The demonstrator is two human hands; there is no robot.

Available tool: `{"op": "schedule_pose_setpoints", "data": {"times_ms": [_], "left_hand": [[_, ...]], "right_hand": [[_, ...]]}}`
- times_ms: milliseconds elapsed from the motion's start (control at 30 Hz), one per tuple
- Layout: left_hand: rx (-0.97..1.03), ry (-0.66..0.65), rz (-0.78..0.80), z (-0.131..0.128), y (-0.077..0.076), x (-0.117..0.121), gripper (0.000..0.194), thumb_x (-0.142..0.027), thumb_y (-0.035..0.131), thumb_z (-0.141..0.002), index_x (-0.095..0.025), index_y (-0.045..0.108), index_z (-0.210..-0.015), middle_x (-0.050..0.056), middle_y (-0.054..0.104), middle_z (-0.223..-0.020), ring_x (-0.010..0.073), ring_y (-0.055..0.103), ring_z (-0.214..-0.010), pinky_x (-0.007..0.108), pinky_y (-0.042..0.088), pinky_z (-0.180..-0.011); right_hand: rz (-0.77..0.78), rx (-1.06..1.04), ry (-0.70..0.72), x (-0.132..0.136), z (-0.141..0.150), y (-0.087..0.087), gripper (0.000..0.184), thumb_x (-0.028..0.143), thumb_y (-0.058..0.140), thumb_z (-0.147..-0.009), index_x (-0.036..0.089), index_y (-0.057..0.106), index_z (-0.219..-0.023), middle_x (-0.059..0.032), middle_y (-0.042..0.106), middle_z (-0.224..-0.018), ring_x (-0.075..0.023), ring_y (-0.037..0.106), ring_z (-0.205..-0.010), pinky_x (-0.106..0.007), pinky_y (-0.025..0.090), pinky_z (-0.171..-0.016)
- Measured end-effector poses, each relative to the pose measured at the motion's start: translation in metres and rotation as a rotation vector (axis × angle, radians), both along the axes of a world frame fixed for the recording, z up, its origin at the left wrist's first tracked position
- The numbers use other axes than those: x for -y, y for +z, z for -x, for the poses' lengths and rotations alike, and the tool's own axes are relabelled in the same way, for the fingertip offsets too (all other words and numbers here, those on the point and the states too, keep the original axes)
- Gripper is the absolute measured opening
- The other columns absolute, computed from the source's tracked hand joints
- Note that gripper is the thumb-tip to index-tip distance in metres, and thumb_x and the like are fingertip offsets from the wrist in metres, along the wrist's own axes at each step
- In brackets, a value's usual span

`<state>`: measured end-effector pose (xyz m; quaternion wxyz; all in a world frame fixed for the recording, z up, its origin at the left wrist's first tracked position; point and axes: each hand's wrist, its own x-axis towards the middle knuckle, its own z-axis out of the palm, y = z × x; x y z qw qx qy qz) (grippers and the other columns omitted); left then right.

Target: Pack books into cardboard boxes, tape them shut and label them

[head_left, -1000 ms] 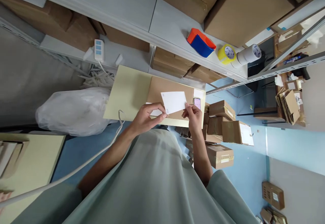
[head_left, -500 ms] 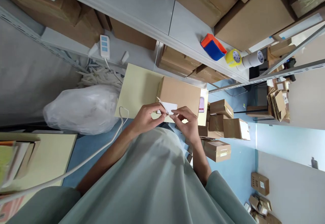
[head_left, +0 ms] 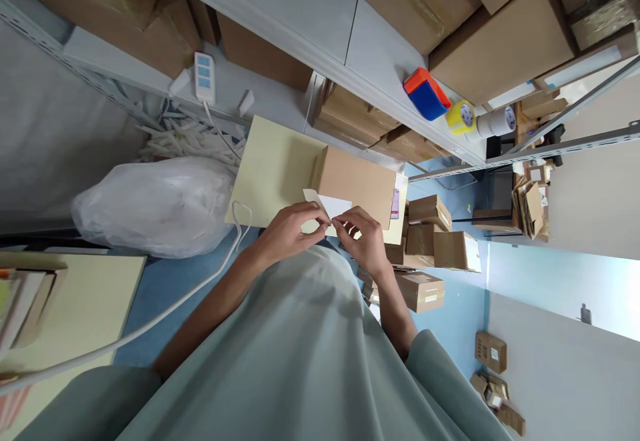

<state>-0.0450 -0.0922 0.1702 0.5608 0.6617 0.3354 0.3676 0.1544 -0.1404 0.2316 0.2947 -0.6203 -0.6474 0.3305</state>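
Observation:
A small white label (head_left: 336, 206) is between my hands at the near edge of a closed cardboard box (head_left: 357, 181). One corner piece of it stands folded away to the left, like a backing layer coming apart. My left hand (head_left: 295, 229) is closed in a pinch on the label's lower left end. My right hand (head_left: 363, 235) pinches close beside it, thumb and forefinger on the label's near edge. The fingertips almost meet. The box rests on a pale yellow tabletop (head_left: 273, 167), and a phone with a pinkish screen (head_left: 395, 203) lies to its right.
A grey shelf (head_left: 310, 11) holds cartons, a blue and orange tape dispenser (head_left: 427, 96) and tape rolls (head_left: 461, 117). A power strip (head_left: 205, 79) sits at left, above a clear plastic bag (head_left: 155, 207). A white cable (head_left: 190, 301) crosses the left side. Boxes (head_left: 420, 291) stand on the floor.
The folded layer at the label's left has opened wider and stands farther from the white part. My fingertips have come closer together. The view has shifted slightly.

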Motion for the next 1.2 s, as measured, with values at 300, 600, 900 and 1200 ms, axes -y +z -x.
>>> {"op": "schedule_pose_setpoints", "data": {"times_ms": [300,600,900,1200], "left_hand": [[-0.099,0.096,0.045,0.004,-0.028,-0.003,0.014,-0.037,0.067,-0.089,-0.028,0.074,-0.081,0.003,0.077,-0.088,0.0229,0.071,-0.086,0.032,0.056,-0.088],[-0.002,0.167,0.182,-0.003,-0.030,0.000,0.019,-0.043,0.070,-0.092,-0.026,0.077,-0.097,0.006,0.082,-0.104,0.0269,0.074,-0.100,0.035,0.056,-0.093],[0.047,0.204,0.135,-0.023,-0.040,-0.006,0.018,-0.041,0.070,-0.089,-0.024,0.071,-0.086,0.005,0.074,-0.093,0.0229,0.069,-0.090,0.033,0.054,-0.084],[-0.065,0.545,0.342,-0.019,-0.102,-0.045,0.017,-0.039,0.069,-0.088,-0.022,0.070,-0.087,-0.003,0.058,-0.066,0.0175,0.057,-0.066,0.030,0.044,-0.068]], "right_hand": [[0.057,-0.012,-0.079,0.005,-0.005,-0.004,0.023,0.043,0.065,-0.104,0.025,0.069,-0.091,-0.0025,0.069,-0.095,-0.0147,0.066,-0.071,-0.030,0.057,-0.063],[0.068,-0.054,-0.141,0.009,-0.008,-0.016,0.025,0.047,0.065,-0.105,0.026,0.067,-0.093,-0.0026,0.069,-0.097,-0.0158,0.068,-0.072,-0.031,0.054,-0.062],[0.075,-0.028,-0.152,0.012,-0.006,-0.023,0.027,0.048,0.065,-0.105,0.025,0.066,-0.093,-0.0012,0.067,-0.091,-0.0143,0.067,-0.067,-0.029,0.055,-0.060],[0.084,-0.053,-0.243,0.017,-0.021,-0.018,0.039,0.063,0.064,-0.104,0.025,0.063,-0.095,0.0016,0.064,-0.078,-0.0151,0.067,-0.063,-0.027,0.054,-0.059]]}}
